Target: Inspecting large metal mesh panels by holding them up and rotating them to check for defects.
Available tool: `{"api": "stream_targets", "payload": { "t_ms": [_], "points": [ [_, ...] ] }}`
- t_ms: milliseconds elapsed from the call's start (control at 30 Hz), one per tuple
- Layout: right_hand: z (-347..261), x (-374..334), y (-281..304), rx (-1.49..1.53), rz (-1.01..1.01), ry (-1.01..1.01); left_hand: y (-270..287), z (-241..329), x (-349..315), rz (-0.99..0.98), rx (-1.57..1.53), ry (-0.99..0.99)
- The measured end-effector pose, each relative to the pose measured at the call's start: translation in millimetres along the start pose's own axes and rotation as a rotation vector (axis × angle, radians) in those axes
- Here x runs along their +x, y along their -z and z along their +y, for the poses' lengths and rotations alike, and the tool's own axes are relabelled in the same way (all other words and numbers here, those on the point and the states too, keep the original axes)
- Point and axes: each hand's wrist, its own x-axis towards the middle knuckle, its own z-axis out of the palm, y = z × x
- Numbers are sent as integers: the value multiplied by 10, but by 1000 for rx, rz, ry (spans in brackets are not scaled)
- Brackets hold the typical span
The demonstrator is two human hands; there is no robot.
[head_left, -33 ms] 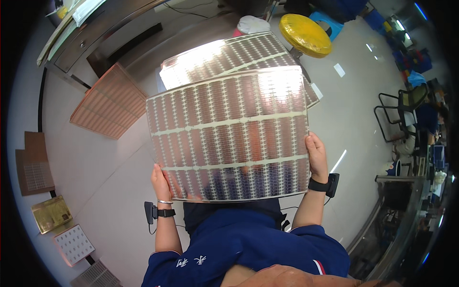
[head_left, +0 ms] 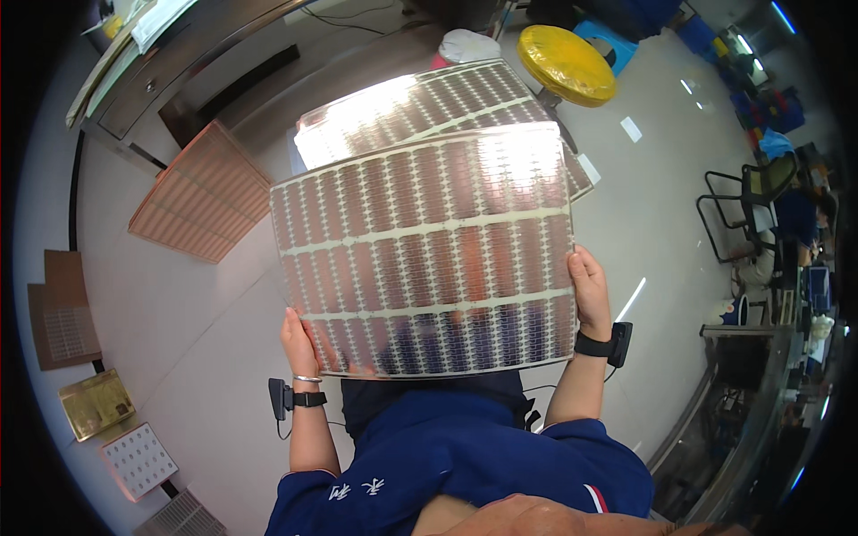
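Coppery patterned sheet (head_left: pixel 429 259) spans nine to three o'clock; our left hand (head_left: pixel 299 344) and right hand (head_left: pixel 590 290) fingers clasp its lower corners.

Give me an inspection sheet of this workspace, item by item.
Surface: pale floor, seen from above.
Job's things: patterned sheet held up by its lower corners; a second sheet behind it catches glare.
Clutter: copper panel on the floor; small plates at the left edge.
Grippers: left hand at the sheet's lower left corner, right hand at its right edge; both grip it.
Cables: thin lead from the left wrist band; the right wrist wears a band too.
Surroundings: yellow stool, black chair, metal cabinet.
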Motion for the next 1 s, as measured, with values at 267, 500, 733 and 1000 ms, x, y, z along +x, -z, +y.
{"api": "stream_targets", "payload": {
  "t_ms": [267, 500, 733, 1000],
  "points": [
    [-85, 43, -83, 54, 12, 31, 20, -80, 140, -54, 17, -8],
    [-150, 67, -75, 99, 40, 30, -36, 0, 99, -46, -8, -17],
    [-181, 13, -83, -3, 57, 74, -34, 31, 78, -7, 20, -44],
    [-204, -44, -36, -38, 31, 46, 25, 109, 41, -32, -91, -74]
  ]
}}
